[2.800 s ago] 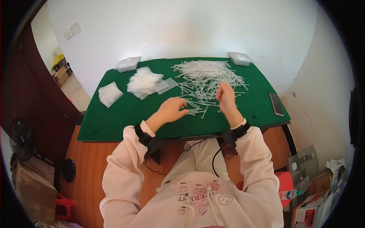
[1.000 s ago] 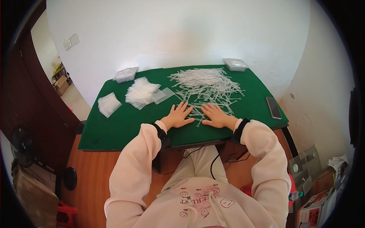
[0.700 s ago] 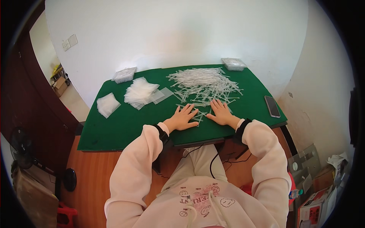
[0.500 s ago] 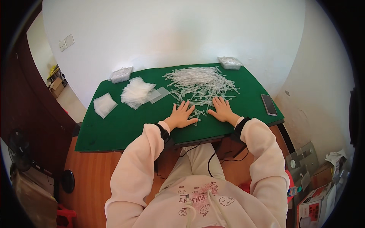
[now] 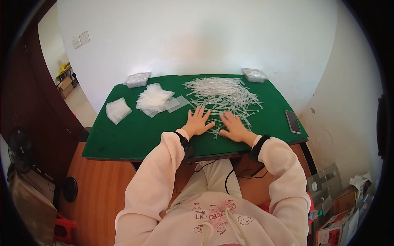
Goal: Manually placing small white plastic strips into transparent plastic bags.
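Note:
A heap of thin clear plastic sticks with small looped ends [image 5: 221, 90] spreads over the back middle of a green-covered table [image 5: 123, 143]. My left hand [image 5: 198, 122] lies flat with fingers spread at the near left edge of the heap, over some stray sticks. Slightly blurred, my right hand [image 5: 235, 128] is open at the near edge, palm down on sticks, its thumb toward the left hand. A few loose sticks [image 5: 215, 131] lie between the two hands. Neither hand grips anything; what is under the palms is hidden.
Left of the heap lie a fanned pile of clear bags [image 5: 154, 99] and a smaller bag stack [image 5: 118, 110]. Clear plastic boxes stand at the back left [image 5: 137, 79] and back right [image 5: 254, 75]. A phone [image 5: 293, 121] rests near the right edge; a white wall [image 5: 197, 41] rises behind.
My right hand has slid left and slightly nearer to me, closing the gap to my left hand. The left hand has shifted slightly farther forward. The whole view has tilted a little.

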### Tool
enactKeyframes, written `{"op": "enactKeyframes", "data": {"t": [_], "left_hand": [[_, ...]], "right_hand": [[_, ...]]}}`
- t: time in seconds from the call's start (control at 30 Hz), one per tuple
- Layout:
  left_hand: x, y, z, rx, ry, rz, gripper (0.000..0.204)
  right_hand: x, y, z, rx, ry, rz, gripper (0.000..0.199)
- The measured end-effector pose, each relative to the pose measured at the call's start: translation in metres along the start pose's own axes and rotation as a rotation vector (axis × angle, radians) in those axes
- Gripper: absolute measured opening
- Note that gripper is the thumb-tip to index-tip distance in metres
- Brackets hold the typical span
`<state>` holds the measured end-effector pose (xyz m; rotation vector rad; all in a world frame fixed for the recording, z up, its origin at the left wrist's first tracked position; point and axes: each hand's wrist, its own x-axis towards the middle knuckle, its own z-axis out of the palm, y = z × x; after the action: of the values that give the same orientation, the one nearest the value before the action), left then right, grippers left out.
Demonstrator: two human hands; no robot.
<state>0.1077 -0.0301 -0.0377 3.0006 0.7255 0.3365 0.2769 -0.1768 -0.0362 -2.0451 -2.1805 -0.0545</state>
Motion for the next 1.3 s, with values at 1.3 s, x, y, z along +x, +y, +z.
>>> {"op": "enactKeyframes", "data": {"t": [1.3], "left_hand": [[0.003, -0.001, -0.001, -0.038, -0.126, 0.156, 0.072]], "right_hand": [[0.002, -0.006, 0.014, -0.043, 0.283, 0.236, 0.068]]}}
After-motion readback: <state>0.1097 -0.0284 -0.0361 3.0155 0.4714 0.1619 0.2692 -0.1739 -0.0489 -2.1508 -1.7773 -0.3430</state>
